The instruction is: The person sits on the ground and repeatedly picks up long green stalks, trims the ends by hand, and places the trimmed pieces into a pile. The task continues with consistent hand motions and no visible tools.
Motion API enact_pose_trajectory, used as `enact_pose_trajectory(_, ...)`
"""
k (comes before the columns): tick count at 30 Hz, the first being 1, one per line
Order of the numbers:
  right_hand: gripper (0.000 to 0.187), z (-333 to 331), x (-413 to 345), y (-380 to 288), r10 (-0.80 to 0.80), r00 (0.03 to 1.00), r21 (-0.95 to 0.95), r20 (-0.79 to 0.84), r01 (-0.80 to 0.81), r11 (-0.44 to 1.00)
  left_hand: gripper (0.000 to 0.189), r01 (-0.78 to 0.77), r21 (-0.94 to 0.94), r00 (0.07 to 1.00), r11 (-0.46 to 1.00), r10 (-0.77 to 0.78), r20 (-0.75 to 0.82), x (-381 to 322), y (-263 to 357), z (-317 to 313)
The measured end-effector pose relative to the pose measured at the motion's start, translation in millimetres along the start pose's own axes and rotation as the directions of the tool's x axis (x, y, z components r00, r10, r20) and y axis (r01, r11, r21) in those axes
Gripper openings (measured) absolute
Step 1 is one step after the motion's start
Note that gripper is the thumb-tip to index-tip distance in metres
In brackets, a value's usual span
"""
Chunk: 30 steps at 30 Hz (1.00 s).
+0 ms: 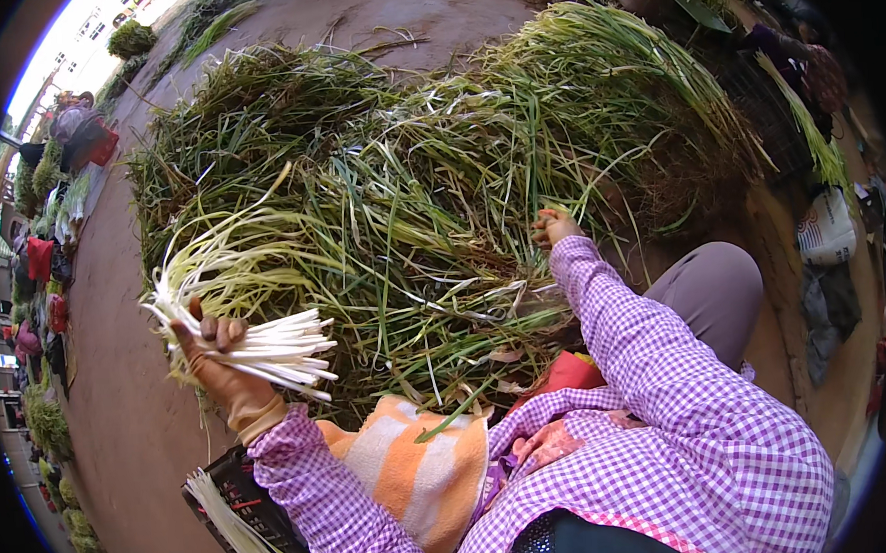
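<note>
My left hand is closed round a bundle of white-stemmed leafy vegetable stalks, their cut white ends pointing right and the pale yellow-green leaves curving up over the pile. My right hand reaches over the pile at centre right, fingers curled, with long green leaves just above them; whether it grips any is hard to tell. The big heap of long green leaves and stalks spreads before me. On its upper right lies a sheaf of uncut stalks with roots. An orange-and-white striped towel covers my lap.
A black plastic crate holding pale stalks stands by my left elbow. Another dark crate is at the upper right, near a person. More people and bundles line the far left. A white printed bag lies at right.
</note>
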State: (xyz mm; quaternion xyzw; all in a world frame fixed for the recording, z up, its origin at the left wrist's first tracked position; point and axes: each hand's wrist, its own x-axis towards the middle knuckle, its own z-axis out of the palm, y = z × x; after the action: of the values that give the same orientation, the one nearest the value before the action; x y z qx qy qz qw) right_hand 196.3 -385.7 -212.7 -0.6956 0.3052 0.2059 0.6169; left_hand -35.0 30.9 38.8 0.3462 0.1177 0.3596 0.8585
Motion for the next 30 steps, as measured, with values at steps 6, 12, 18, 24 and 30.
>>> enact_pose_trajectory(6, 0.036, 1, -18, 13, -0.184, 0.963, -0.45, -0.196, 0.078, 0.89, 0.075, 0.109, -0.048, 0.992, 0.993, -0.112, -0.058, -6, -9, 2)
enact_pose_trajectory(12, 0.07, -7, 6, 31, 0.032, 0.983, -0.9, 0.18, 0.152, 0.41, 0.06, 0.203, -0.079, 0.979, 0.976, -0.202, 0.019, -2, -25, 2)
enact_pose_trajectory(18, 0.034, -13, 12, -11, 0.08, 0.997, -0.64, 0.011, -0.054, 0.767, 0.043, 0.171, -0.105, 0.985, 0.98, -0.171, 0.007, 1, -22, -14)
enact_pose_trajectory(24, 0.027, 14, -6, -73, -0.232, 0.968, -0.496, 0.099, 0.25, 0.831, 0.035, 0.069, -0.015, 0.996, 0.997, -0.07, -0.059, 7, -18, -17)
enact_pose_trajectory(30, 0.03, 95, -17, -62, -0.293, 0.911, -0.536, 0.29, 0.408, 0.739, 0.04, 0.215, 0.041, 0.97, 0.976, -0.208, -0.128, 3, -28, -6)
